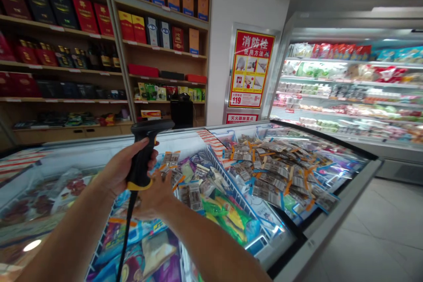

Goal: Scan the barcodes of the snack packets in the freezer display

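My left hand [123,165] is wrapped round the handle of a black and yellow barcode scanner [143,158], held upright above the chest freezer, its cable hanging down. Just behind and below it, my right hand [153,196] reaches across with fingers stretched over the frozen goods; the scanner hides part of it. By those fingertips lies a small packet with a printed label and orange edge [171,158]. Whether they touch it I cannot tell. More flat packets [274,167] like it lie heaped on the freezer's right side. Green and yellow bags [228,216] fill a wire basket nearby.
The freezer's metal edge [325,224] runs along the right, beside a tiled floor [376,224]. Shelves of boxed goods [161,48] stand behind on the left. A red and yellow sign [253,68] hangs on the wall. A lit refrigerated display [350,83] is at the right.
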`<state>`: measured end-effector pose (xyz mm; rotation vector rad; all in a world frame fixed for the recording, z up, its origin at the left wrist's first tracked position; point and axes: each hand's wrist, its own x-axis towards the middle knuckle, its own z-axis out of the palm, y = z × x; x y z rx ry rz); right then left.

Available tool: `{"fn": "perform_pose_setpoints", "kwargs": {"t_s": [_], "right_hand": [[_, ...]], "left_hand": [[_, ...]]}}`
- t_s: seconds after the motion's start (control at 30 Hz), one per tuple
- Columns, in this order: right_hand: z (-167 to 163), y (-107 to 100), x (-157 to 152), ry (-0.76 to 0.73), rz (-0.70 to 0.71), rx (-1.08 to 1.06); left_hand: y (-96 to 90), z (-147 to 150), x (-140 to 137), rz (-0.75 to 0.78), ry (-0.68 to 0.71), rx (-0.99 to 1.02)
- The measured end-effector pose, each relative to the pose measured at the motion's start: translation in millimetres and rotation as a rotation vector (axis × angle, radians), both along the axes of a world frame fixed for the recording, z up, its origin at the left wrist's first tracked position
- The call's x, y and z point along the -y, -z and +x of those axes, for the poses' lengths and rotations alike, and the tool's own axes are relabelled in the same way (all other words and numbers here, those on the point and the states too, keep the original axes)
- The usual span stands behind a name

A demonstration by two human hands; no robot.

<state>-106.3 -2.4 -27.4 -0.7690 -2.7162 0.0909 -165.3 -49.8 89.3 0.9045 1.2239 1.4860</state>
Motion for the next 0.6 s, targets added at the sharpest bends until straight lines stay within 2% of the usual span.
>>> {"fn": "perform_pose_setpoints", "kwargs": {"t_s": [0.2,0.37,0.47,0.6], "right_hand": [[8.3,-0.7,-46.2,0.127,-0.124,0.046],[18.9,-5.0,-66.3,0.119,-0.129,0.077],[45.4,-3.4,-66.3,0.123,-0.116,0.087],[102.2,-0.4,-57.7,0.154,-0.1,0.079]], "left_hand": [[4.6,2.9,-4.1,-0.014,0.06,0.049],[6.8,7.0,-5.3,-0.015,0.067,0.055],[11.4,8.5,-9.8,0.003,0.089,0.017],[18.7,17.1,-15.6,-0.01,0.139,-0.03]]}}
